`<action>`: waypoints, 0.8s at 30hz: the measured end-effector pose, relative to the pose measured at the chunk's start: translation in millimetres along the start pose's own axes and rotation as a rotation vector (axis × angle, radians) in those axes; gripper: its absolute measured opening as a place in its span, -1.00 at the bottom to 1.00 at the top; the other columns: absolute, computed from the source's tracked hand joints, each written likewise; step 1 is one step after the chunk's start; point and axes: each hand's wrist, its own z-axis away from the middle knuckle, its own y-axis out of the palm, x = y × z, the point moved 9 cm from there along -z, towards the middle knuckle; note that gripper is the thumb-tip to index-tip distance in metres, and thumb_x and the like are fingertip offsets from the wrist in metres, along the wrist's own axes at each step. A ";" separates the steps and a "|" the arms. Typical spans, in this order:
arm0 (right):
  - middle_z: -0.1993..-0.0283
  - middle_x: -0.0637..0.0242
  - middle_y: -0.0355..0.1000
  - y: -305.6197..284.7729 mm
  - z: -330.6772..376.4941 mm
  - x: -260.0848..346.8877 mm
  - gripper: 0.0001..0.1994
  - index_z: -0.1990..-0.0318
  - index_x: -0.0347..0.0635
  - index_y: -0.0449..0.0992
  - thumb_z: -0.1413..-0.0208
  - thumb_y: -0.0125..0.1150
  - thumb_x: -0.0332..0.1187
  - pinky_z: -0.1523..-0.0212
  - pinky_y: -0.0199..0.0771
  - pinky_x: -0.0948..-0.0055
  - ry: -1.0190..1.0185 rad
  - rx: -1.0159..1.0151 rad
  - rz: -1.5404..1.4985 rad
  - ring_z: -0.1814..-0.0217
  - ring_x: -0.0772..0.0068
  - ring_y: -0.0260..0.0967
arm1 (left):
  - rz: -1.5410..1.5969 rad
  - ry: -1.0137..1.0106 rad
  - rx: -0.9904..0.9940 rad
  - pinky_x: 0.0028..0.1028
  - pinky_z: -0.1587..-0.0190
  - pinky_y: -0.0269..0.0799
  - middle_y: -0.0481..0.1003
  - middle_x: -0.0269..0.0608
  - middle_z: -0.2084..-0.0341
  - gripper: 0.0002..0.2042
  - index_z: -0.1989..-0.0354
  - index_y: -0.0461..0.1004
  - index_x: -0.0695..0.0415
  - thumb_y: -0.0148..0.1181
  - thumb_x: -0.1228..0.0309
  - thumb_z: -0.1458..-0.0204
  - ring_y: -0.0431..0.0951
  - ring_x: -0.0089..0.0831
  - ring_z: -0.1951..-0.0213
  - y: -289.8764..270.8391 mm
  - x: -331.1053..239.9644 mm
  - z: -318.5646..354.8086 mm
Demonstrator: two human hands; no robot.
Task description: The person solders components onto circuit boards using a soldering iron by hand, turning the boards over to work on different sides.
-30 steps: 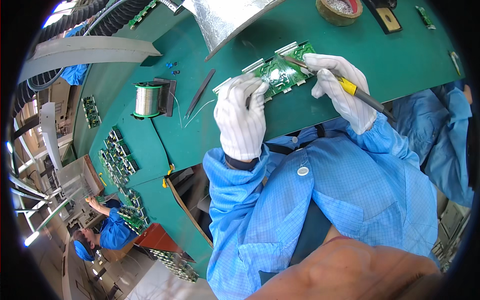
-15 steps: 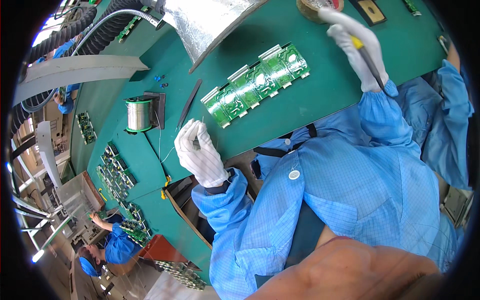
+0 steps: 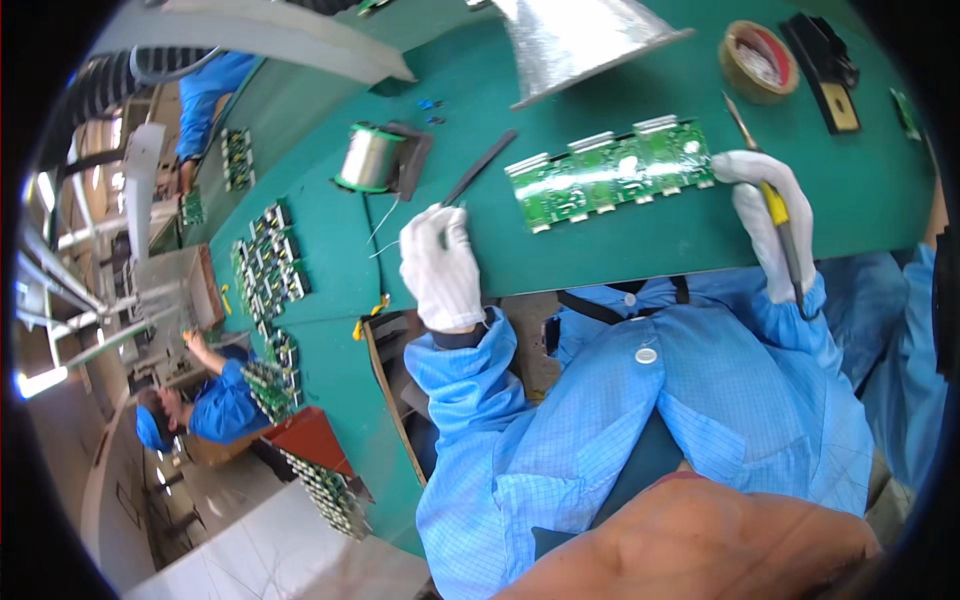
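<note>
Moved: right hand [image 3: 762,215] lowered to the board panel's [image 3: 612,172] 3 o'clock end.
Count: one panel, one iron [image 3: 772,215], one tweezers [image 3: 478,168].
Right hand: closed around iron.
Left hand [image 3: 440,265]: flat, fingers at tweezers' tip, 6 o'clock of solder spool [image 3: 367,158].

The bench [image 3: 620,250] is dark green. On it lies a bright green board [image 3: 610,175] with white edge pieces. Both gloves are white: the left hand [image 3: 440,265] and the right hand [image 3: 765,215], which grips an iron [image 3: 775,205] with a yellow band and a black cord. The sleeves [image 3: 480,400] are light blue with a fine grid pattern. Far left, the spool [image 3: 365,158] is silvery with a green rim. The tweezers [image 3: 480,167] are black. The hood [image 3: 585,40] is shiny silver. The tape roll [image 3: 755,60] is tan. A worker's coat [image 3: 225,405] at near left is blue.
</note>
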 end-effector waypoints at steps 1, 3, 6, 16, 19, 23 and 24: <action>0.07 0.18 0.56 -2.3 2.0 2.1 -0.68 0.00 -0.30 0.48 -0.38 0.03 -0.19 -0.06 0.43 0.46 0.052 -0.040 -0.056 0.07 0.42 0.52 | -0.022 -0.048 0.074 -0.25 0.06 0.53 0.58 -0.05 0.16 -0.81 0.25 0.63 0.17 0.32 0.30 -0.09 0.61 -0.14 0.13 2.1 1.3 -1.1; 0.03 0.10 0.56 -7.5 6.2 -10.2 -0.49 -0.07 -0.36 0.44 -0.40 -0.08 0.00 -0.29 0.28 0.30 0.100 -0.084 -0.089 -0.06 0.33 0.50 | -0.060 -0.073 0.173 -0.26 0.03 0.51 0.60 -0.06 0.15 -0.76 0.22 0.67 0.13 0.30 0.21 -0.10 0.60 -0.11 0.11 7.3 3.9 -1.7; 0.04 0.10 0.58 -12.7 5.8 -8.1 -0.47 -0.11 -0.31 0.45 -0.40 -0.14 0.04 -0.29 0.29 0.25 0.082 -0.141 0.033 -0.13 0.29 0.48 | 0.013 0.094 -0.021 -0.32 0.18 0.55 0.59 -0.05 0.11 -0.65 0.00 0.59 0.11 0.21 0.14 -0.19 0.63 -0.25 0.29 -8.9 -8.9 -2.8; 0.01 0.11 0.56 31.6 -1.2 12.8 -0.83 0.10 -0.22 0.50 -0.16 0.27 -0.54 -0.25 0.42 0.19 -0.201 0.015 0.337 -0.16 0.13 0.50 | 0.346 -0.210 0.363 -0.46 0.45 0.47 0.63 -0.11 0.41 -0.54 -0.25 0.37 0.19 -0.08 0.12 -0.35 0.47 -0.52 0.65 34.3 -39.8 16.0; -0.01 0.09 0.56 32.3 5.5 -1.7 -0.81 0.11 -0.21 0.49 -0.13 0.29 -0.56 -0.22 0.46 0.19 -0.174 -0.003 0.232 -0.17 0.09 0.50 | 0.522 -0.157 0.269 -0.53 0.50 0.41 0.59 -0.14 0.46 -0.54 -0.28 0.34 0.22 -0.07 0.16 -0.36 0.43 -0.57 0.65 35.2 -42.5 17.6; -0.06 0.05 0.54 27.3 10.1 -12.5 -0.79 0.07 -0.21 0.48 -0.14 0.27 -0.57 -0.19 0.48 0.24 -0.107 -0.026 0.144 -0.20 0.08 0.48 | 0.780 -0.406 0.450 -0.66 0.56 0.24 0.58 -0.18 0.48 -0.52 -0.29 0.31 0.26 -0.04 0.18 -0.34 0.32 -0.67 0.64 34.8 -44.1 23.1; -0.06 0.04 0.54 26.8 11.2 -11.0 -0.78 0.07 -0.21 0.48 -0.14 0.27 -0.57 -0.19 0.48 0.24 -0.124 -0.028 0.170 -0.20 0.08 0.47 | 0.778 -0.408 0.450 -0.66 0.56 0.24 0.58 -0.18 0.48 -0.52 -0.29 0.31 0.26 -0.04 0.18 -0.34 0.32 -0.67 0.64 34.4 -44.8 24.1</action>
